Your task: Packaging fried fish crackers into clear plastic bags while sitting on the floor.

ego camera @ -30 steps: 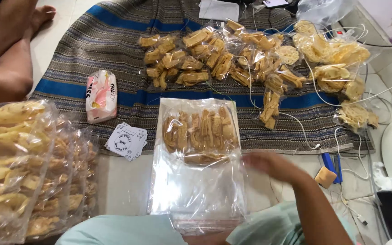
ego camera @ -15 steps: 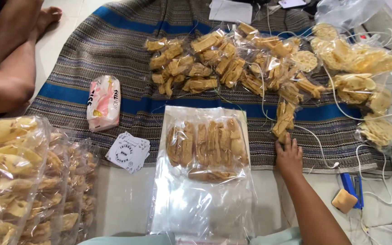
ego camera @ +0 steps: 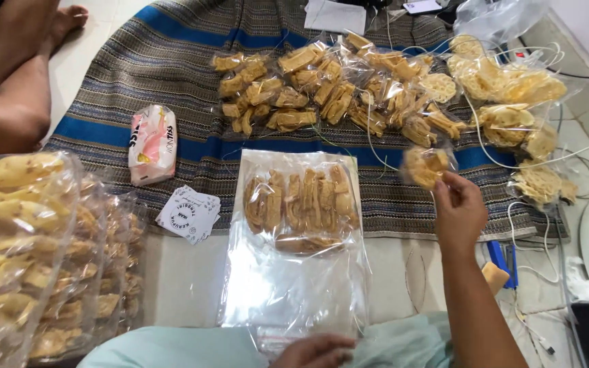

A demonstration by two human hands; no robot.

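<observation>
The right hand (ego camera: 459, 210) is raised above the floor, its fingers pinched together on a small clear plastic packet of golden fried crackers (ego camera: 425, 165), which it holds up just above the blue stripe of the woven mat. The left hand (ego camera: 316, 351) lies low at the bottom edge of the view, its fingers curled on the near end of a large clear plastic bag (ego camera: 294, 286); whether it grips the bag or only presses on it cannot be told. That bag lies flat on the pale tiled floor (ego camera: 185, 279) with its far end over the mat's edge, and a row of long brown crackers (ego camera: 301, 201) sits in its far half, the near half being empty film.

Beyond the raised packet, a heap of small clear packets of fried crackers (ego camera: 322, 88) is spread across the grey and blue striped woven mat (ego camera: 165, 54), with round lacy yellow crackers in bags (ego camera: 509, 85) to the right and white cables (ego camera: 512, 150) trailing over them. To the left of the large bag lie a small stack of white printed cards (ego camera: 189, 213) and a pink and white soft tissue pack (ego camera: 152, 143). At far left stand big clear bags filled with pale yellow crackers (ego camera: 28, 252). Another person's bare arm and knee (ego camera: 8, 95) show at the upper left. A blue-handled tool and a tan block (ego camera: 495, 269) lie near the right forearm.
</observation>
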